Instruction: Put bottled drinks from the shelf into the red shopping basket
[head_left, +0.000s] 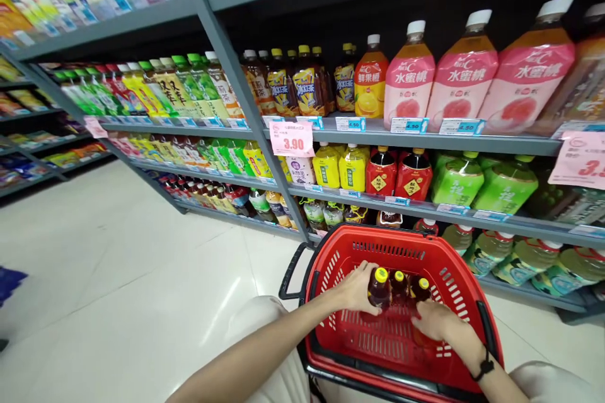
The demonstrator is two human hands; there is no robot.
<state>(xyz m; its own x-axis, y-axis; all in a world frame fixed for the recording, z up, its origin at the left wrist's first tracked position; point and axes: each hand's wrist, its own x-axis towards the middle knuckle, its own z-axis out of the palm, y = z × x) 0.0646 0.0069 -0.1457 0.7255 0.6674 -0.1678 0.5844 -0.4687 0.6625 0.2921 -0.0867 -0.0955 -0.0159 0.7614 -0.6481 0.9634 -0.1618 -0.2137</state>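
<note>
Three dark tea bottles with yellow caps stand in a row inside a red shopping basket (378,384). My left hand (359,289) reaches over the basket's left side and is closed around the left bottle (379,293), thumb and fingers on either side of it. The middle bottle (399,289) stands close beside it, touched by neither hand as far as I can see. At the right bottle (420,289), my right hand (437,320) curls in front of its lower part. An amber shape shows under that palm; the fingers partly hide what they grip.
Drink shelves (406,141) run along behind the basket, with large peach drink bottles (466,69) and tea bottles (309,85). Pink price cards (292,138) hang off the shelf edge. The basket's black handle (292,271) sticks out left over the pale tiled floor (118,277).
</note>
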